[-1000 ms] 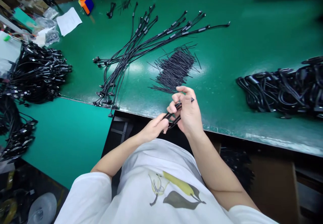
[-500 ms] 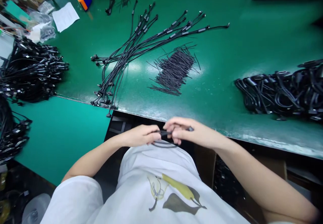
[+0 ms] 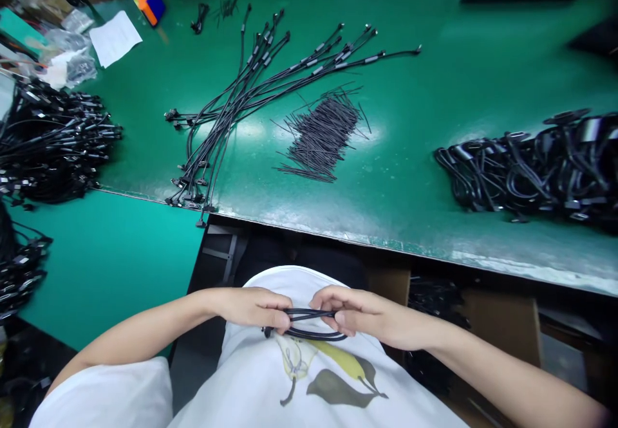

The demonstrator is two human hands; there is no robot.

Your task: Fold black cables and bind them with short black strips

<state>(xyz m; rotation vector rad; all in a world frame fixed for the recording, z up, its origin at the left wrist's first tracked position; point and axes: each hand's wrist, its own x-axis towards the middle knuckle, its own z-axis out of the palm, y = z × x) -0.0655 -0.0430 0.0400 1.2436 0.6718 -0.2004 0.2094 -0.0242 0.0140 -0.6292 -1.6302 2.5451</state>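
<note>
Both hands are low, against my white shirt, below the green table's front edge (image 3: 338,238). My left hand (image 3: 253,307) and my right hand (image 3: 360,312) each pinch one end of a folded black cable (image 3: 309,325), which forms a flat loop between them. On the table lie a fan of straight black cables (image 3: 251,87) and a heap of thin black ties (image 3: 318,135).
A pile of coiled black cables (image 3: 531,170) sits at the right of the table. More cable heaps (image 3: 48,145) lie at the left by a lighter green surface (image 3: 116,260). A paper sheet (image 3: 114,37) and an orange and blue roll (image 3: 150,3) sit far left.
Both hands dropped from the table edge down to my lap with the cable. The cable is now folded into a flat loop between them.
</note>
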